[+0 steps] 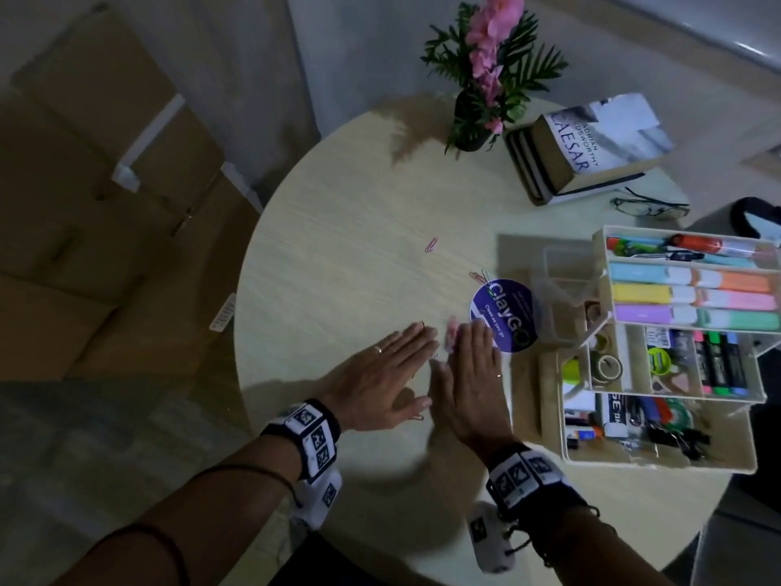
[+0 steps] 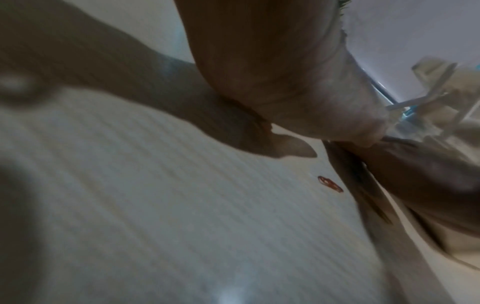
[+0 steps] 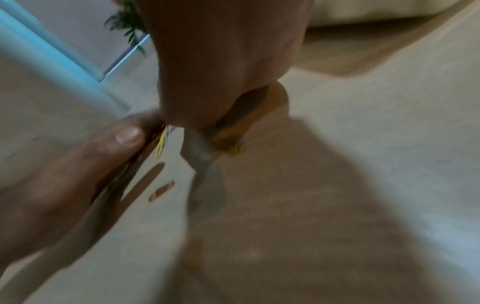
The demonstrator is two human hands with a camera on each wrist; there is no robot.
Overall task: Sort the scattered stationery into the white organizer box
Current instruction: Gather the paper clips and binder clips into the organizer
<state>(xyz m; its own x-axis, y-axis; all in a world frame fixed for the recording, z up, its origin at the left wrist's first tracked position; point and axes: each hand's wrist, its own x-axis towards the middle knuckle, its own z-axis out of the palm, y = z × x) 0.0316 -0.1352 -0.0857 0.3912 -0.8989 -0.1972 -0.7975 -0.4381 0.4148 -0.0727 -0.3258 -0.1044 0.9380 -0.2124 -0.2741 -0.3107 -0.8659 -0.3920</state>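
While flat on table, both hands, left, right, flank paperclips.

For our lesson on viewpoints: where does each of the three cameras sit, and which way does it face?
Head: above, looking down at the round table; both forearms and flat hands show.
Left wrist: low, along the left hand toward the organizer box.
Right wrist: low, along the right hand; left fingers intrude.
Shared: both wrist views show the tabletop's red paper clip.
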